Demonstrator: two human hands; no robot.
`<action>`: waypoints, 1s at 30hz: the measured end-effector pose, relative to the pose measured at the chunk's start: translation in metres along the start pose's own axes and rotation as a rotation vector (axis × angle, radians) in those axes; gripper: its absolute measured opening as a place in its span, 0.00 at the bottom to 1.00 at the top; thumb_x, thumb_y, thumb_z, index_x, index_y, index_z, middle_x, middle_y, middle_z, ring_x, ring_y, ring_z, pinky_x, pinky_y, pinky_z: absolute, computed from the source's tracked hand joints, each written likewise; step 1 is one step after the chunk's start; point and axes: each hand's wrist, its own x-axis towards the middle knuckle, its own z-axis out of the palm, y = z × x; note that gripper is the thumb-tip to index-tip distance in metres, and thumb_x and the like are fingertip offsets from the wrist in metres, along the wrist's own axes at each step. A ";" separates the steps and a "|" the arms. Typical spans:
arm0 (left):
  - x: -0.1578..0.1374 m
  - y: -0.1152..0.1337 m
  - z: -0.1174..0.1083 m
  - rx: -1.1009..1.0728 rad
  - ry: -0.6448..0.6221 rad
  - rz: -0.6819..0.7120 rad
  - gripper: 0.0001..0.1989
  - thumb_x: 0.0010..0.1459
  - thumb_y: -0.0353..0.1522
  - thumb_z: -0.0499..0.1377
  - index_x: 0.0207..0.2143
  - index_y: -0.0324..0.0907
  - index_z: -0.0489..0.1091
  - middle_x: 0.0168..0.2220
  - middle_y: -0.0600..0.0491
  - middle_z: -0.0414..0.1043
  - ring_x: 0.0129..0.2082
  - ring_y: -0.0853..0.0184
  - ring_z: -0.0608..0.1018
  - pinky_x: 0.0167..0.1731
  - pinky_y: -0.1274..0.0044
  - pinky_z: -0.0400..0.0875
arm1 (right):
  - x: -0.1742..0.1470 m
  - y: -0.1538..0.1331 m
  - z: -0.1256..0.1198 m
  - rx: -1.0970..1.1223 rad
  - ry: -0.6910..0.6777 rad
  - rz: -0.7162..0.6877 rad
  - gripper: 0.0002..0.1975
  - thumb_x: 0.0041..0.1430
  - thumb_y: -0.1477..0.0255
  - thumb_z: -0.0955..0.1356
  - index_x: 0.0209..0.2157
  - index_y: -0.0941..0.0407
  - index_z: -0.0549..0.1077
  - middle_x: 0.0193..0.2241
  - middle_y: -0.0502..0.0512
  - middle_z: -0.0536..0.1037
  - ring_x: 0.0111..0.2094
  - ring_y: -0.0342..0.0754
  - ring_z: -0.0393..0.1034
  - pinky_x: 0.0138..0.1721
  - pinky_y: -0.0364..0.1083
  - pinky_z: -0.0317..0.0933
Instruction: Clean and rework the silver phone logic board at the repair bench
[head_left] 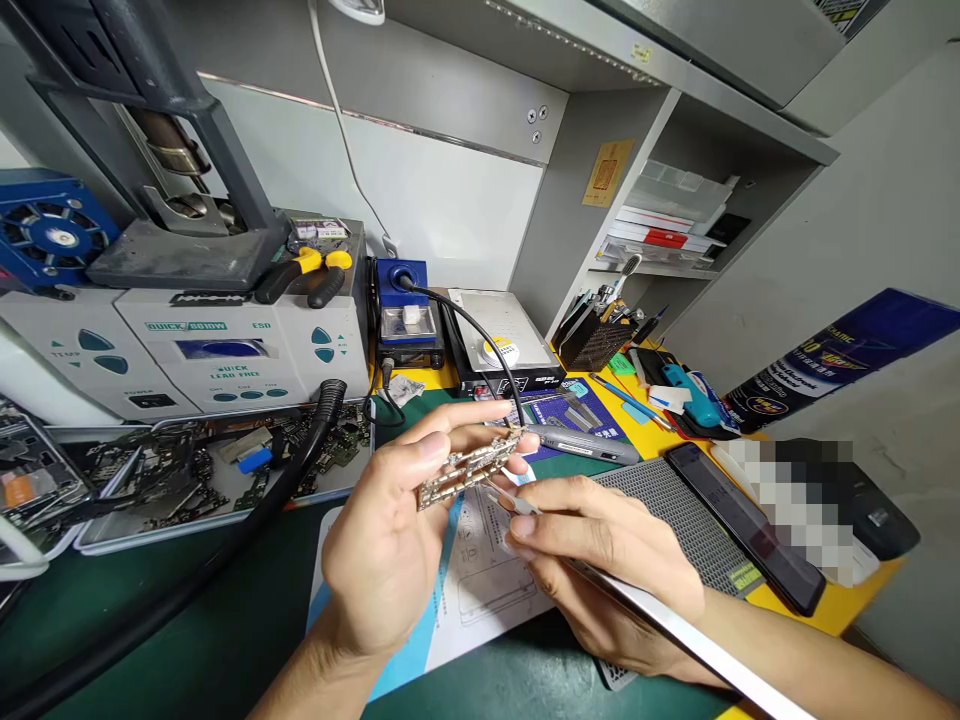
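Observation:
My left hand (386,545) grips a small metal-coloured circuit board (472,470) by its edges, thumb on one side and fingers behind. Rows of little components and slots show on the tilted board. In a pen-like grip, my right hand (607,570) closes on a slim metal tool (660,612). Its pointed tip is just below the board's lower right edge; whether it touches cannot be seen. A paper sheet with printed phone drawings (487,590) lies beneath both hands.
A hot-air station (247,375) with a thick black hose (247,520) stands left, behind trays of scrap boards (300,465). A soldering stand (405,300), hot plate (502,335) and grey handpiece (585,445) lie behind. Right are a phone (750,530), perforated mat (667,510) and spray can (840,360).

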 end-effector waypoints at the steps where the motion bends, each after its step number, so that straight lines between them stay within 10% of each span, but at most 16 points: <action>1: 0.000 -0.001 -0.001 0.001 -0.002 0.000 0.22 0.56 0.40 0.51 0.41 0.35 0.78 0.41 0.43 0.80 0.46 0.50 0.78 0.46 0.65 0.68 | 0.000 0.000 0.000 0.002 -0.005 0.003 0.19 0.51 0.89 0.70 0.46 0.63 0.73 0.40 0.62 0.80 0.42 0.47 0.77 0.39 0.40 0.72; 30: 0.001 -0.008 -0.009 0.055 -0.135 0.053 0.21 0.58 0.40 0.52 0.45 0.37 0.77 0.42 0.45 0.80 0.46 0.52 0.78 0.51 0.64 0.65 | 0.002 -0.007 0.002 0.122 0.130 0.358 0.11 0.57 0.81 0.71 0.40 0.54 0.76 0.35 0.48 0.83 0.35 0.41 0.78 0.40 0.39 0.72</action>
